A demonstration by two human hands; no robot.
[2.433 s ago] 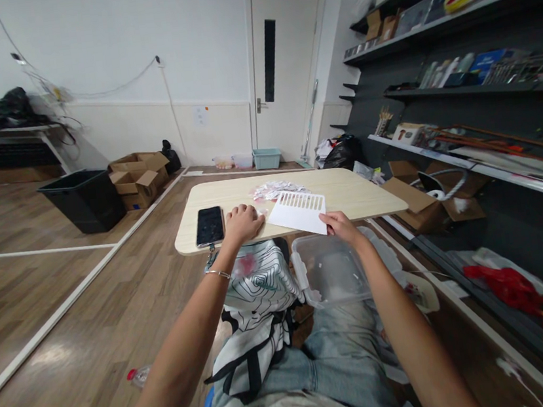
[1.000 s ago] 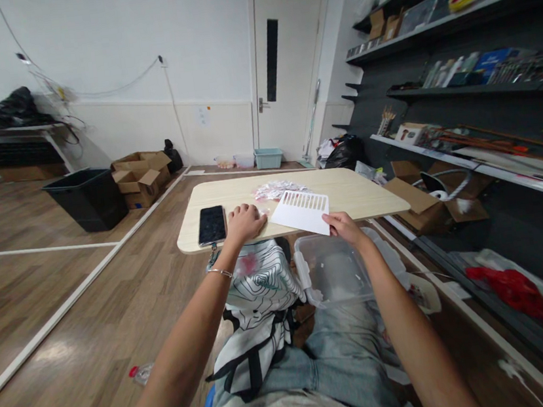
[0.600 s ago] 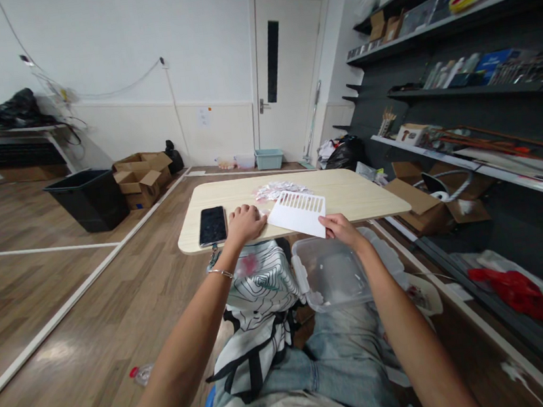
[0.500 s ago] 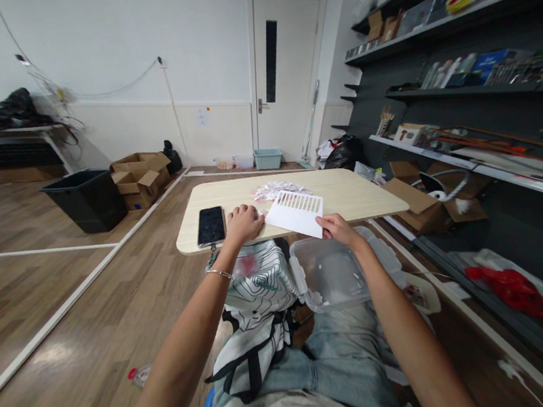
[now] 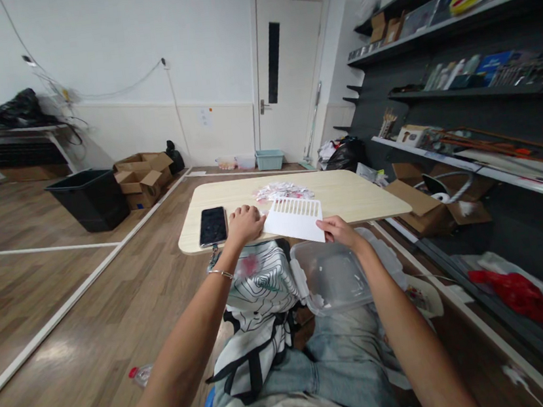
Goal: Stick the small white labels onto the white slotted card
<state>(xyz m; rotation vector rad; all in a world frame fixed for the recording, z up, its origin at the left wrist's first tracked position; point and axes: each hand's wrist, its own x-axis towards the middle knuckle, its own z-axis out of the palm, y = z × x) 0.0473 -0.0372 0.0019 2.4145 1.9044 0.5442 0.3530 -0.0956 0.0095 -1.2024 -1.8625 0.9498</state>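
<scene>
A white card with a row of slots along its far edge (image 5: 296, 222) lies tilted over the table's near edge. My right hand (image 5: 338, 229) pinches its lower right corner between thumb and fingers. My left hand (image 5: 244, 224) rests on the tabletop (image 5: 349, 190) by the card's left end, fingers spread and slightly bent, thumb side close to the card; whether it touches the card I cannot tell. Just beyond the card is a loose heap of small white and pinkish paper-like pieces (image 5: 286, 191). A dark-screened phone (image 5: 213, 226) lies left of my left hand.
Below the table edge, a clear plastic box (image 5: 334, 275) sits at my lap beside a black-and-white patterned cloth (image 5: 261, 280). A black bin (image 5: 89, 203) and cardboard boxes (image 5: 142, 180) stand on the floor to the left. Loaded dark shelves (image 5: 465, 90) line the right side.
The slotted card has turned slightly, its right end coming down a little toward me with my right hand. My left hand stays at nearly the same spot.
</scene>
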